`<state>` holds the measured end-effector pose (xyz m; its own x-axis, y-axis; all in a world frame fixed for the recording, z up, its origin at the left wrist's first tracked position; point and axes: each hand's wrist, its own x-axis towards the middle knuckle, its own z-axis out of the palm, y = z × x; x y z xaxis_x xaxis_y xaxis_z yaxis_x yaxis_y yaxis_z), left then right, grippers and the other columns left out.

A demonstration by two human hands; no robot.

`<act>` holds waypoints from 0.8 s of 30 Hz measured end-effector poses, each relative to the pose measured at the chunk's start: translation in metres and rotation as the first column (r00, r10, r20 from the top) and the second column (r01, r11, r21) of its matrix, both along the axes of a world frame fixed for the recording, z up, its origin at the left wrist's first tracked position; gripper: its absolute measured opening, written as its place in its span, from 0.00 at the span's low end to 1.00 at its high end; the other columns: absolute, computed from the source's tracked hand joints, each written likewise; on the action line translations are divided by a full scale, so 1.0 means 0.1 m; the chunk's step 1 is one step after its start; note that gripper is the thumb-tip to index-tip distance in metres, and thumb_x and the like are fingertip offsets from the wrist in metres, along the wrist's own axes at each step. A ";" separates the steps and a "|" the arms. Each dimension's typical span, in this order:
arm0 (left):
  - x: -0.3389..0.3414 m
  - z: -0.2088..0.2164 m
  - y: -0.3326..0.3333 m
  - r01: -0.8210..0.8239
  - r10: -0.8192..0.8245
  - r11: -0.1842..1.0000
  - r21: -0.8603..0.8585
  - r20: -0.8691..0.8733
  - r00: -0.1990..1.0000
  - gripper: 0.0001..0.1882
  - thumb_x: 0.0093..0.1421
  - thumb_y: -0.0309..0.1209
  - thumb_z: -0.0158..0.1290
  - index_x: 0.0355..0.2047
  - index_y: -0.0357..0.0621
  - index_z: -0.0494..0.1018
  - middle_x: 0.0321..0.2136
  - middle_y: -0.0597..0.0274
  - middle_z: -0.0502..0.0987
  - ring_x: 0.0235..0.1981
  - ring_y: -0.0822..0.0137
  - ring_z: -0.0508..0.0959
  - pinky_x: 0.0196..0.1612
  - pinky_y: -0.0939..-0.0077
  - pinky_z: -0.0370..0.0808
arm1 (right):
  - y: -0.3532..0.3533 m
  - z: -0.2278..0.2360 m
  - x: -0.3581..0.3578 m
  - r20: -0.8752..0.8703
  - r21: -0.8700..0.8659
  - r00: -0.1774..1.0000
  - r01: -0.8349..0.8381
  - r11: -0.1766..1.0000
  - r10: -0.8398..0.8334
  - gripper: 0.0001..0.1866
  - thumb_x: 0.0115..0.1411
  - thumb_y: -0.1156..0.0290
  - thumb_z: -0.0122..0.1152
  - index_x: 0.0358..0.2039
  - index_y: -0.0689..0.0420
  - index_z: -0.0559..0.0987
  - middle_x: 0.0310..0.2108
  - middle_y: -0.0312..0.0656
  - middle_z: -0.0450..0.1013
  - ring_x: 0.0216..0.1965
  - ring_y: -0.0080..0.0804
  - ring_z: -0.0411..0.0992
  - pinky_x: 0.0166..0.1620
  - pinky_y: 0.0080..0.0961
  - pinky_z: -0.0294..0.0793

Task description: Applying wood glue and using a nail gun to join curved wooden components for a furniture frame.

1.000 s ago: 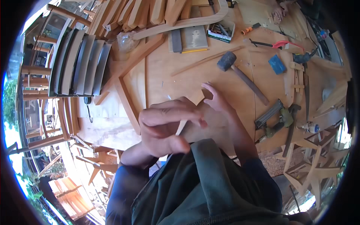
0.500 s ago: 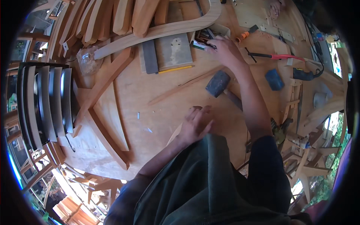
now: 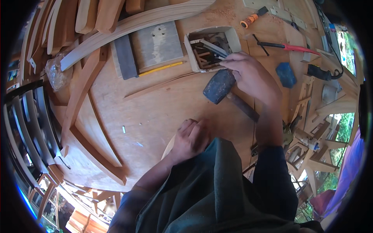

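At five o'clock from cardboard box (image 3: 234, 40): black-headed, brown-handled mallet (image 3: 220, 87). At four, half-curled right hand (image 3: 252, 75); at six, curled left hand (image 3: 191, 138). Cannot tell grips.

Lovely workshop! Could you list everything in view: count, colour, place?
Workbench: 1, light brown, centre
Mallet: 1, black and brown, centre right
Box: 1, pale, upper centre
Small pieces: several, mixed, inside box
Pencil: 1, yellow, left of box
Flat board: 1, grey, beyond pencil
Flat bar: 1, dark grey, board's left
Curved wood: 1, light brown, top
Wooden parts: several, brown, upper left
Plastic bag: 1, clear, left
Curved panels: several, grey and black, far left
Orange tool: 1, orange and black, top right
Red tool: 1, red and black, upper right
Block: 1, blue, right
Corded tool: 1, black, right
Garment: 1, dark green, bottom
Left hand: 1, bare, lower centre
Right hand: 1, bare, at box
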<state>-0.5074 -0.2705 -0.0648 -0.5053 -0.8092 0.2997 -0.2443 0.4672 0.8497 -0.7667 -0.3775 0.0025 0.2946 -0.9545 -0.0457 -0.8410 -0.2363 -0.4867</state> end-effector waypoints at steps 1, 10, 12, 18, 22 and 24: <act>0.01 0.00 0.00 0.002 -0.002 1.000 -0.010 -0.002 1.000 0.24 0.49 0.21 0.64 0.48 0.33 0.73 0.28 0.54 0.76 0.28 0.57 0.76 0.34 0.64 0.75 | -0.01 0.08 0.01 -0.005 0.013 1.000 0.005 1.000 -0.005 0.17 0.55 0.84 0.55 0.44 0.61 0.84 0.44 0.46 0.78 0.45 0.46 0.75 0.52 0.37 0.74; 0.00 -0.03 -0.02 0.055 -0.054 0.999 0.001 0.047 0.997 0.16 0.51 0.21 0.63 0.41 0.33 0.76 0.24 0.58 0.73 0.24 0.60 0.75 0.30 0.67 0.74 | -0.40 0.10 -0.03 0.055 0.023 0.998 -0.012 1.000 0.011 0.14 0.61 0.75 0.63 0.48 0.60 0.83 0.42 0.47 0.78 0.43 0.46 0.77 0.49 0.37 0.75; -0.01 -0.02 -0.03 0.056 -0.056 0.998 -0.003 0.052 0.997 0.15 0.51 0.22 0.63 0.40 0.33 0.76 0.23 0.58 0.73 0.24 0.61 0.74 0.29 0.67 0.74 | -0.52 -0.01 0.12 -0.010 0.014 0.992 -0.123 0.992 0.123 0.13 0.59 0.71 0.65 0.44 0.61 0.83 0.39 0.47 0.77 0.43 0.47 0.76 0.47 0.37 0.75; -0.01 -0.04 -0.03 0.074 -0.073 0.997 -0.009 0.062 0.995 0.12 0.51 0.22 0.62 0.37 0.34 0.77 0.22 0.59 0.72 0.23 0.61 0.73 0.28 0.68 0.73 | -0.83 -0.31 0.32 -0.198 0.061 0.950 -0.232 0.971 0.240 0.10 0.53 0.69 0.66 0.33 0.62 0.82 0.33 0.46 0.75 0.41 0.48 0.77 0.46 0.41 0.77; 0.00 -0.05 -0.03 0.086 -0.087 0.996 0.017 0.049 0.995 0.11 0.51 0.22 0.62 0.37 0.35 0.77 0.22 0.59 0.72 0.25 0.61 0.74 0.28 0.68 0.73 | -0.90 -0.26 0.21 -0.206 -0.086 0.943 -0.285 0.955 0.263 0.08 0.52 0.70 0.65 0.30 0.62 0.81 0.30 0.46 0.74 0.37 0.47 0.77 0.42 0.40 0.76; 0.01 -0.06 -0.02 0.079 -0.080 0.997 0.012 0.049 0.996 0.11 0.51 0.22 0.62 0.36 0.35 0.77 0.22 0.59 0.72 0.25 0.61 0.74 0.28 0.68 0.73 | -0.95 -0.09 0.13 -0.180 0.035 0.957 -0.226 0.974 0.228 0.05 0.49 0.72 0.65 0.26 0.60 0.81 0.29 0.46 0.77 0.35 0.48 0.78 0.41 0.41 0.76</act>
<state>-0.5069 -0.2729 -0.0704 -0.5821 -0.7686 0.2653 -0.2483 0.4787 0.8421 -0.7533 -0.4728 -0.0062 0.4888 -0.8624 -0.1316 -0.8406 -0.4253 -0.3354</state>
